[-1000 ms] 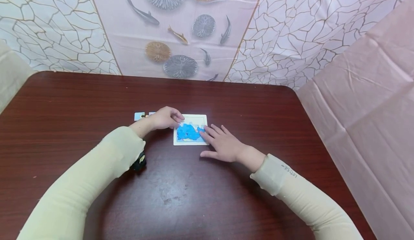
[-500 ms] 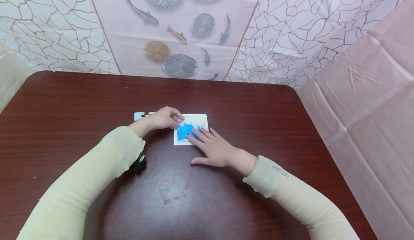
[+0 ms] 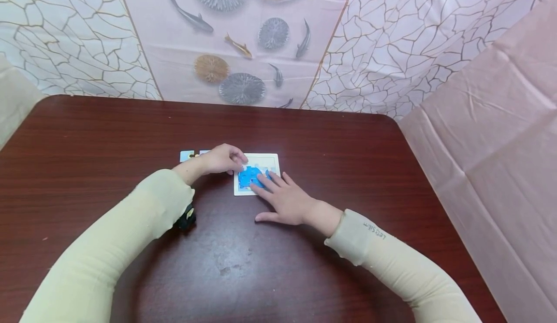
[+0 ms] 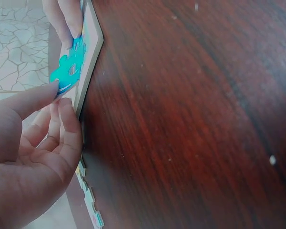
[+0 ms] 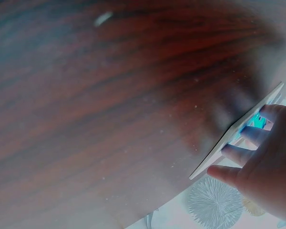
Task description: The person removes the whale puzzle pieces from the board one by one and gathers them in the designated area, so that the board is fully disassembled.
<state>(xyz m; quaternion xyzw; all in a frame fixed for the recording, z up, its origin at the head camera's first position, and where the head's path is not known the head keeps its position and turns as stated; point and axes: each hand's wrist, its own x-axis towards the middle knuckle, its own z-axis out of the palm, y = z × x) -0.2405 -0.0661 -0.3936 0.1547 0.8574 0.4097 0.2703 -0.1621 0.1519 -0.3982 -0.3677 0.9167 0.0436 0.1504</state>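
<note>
A puzzle board [image 3: 266, 155] with a pale rim lies on the table. Blue puzzle pieces on it form a whale-like animal. My left hand [image 3: 221, 159] is at the board's left side, fingers curled. In the left wrist view its thumb and a fingertip pinch the corner of a blue puzzle piece [image 4: 69, 71]; the exact grip is partly hidden. My right hand [image 3: 288, 200] lies flat over the board's lower right, its spread fingers straight on the blue picture and covering part of it. The right wrist view shows those fingers [image 5: 236, 153] reaching across the board's edge.
Loose puzzle pieces [image 3: 186, 155] lie left of the board, partly behind the left hand. A small black object [image 3: 186, 218] shows below the left cuff. The dark wooden table [image 3: 339, 158] ends at a patterned cloth backdrop [image 3: 304, 86].
My right hand has slid left from the board's right edge onto the blue picture, then nearly stopped. My left hand has stayed in place.
</note>
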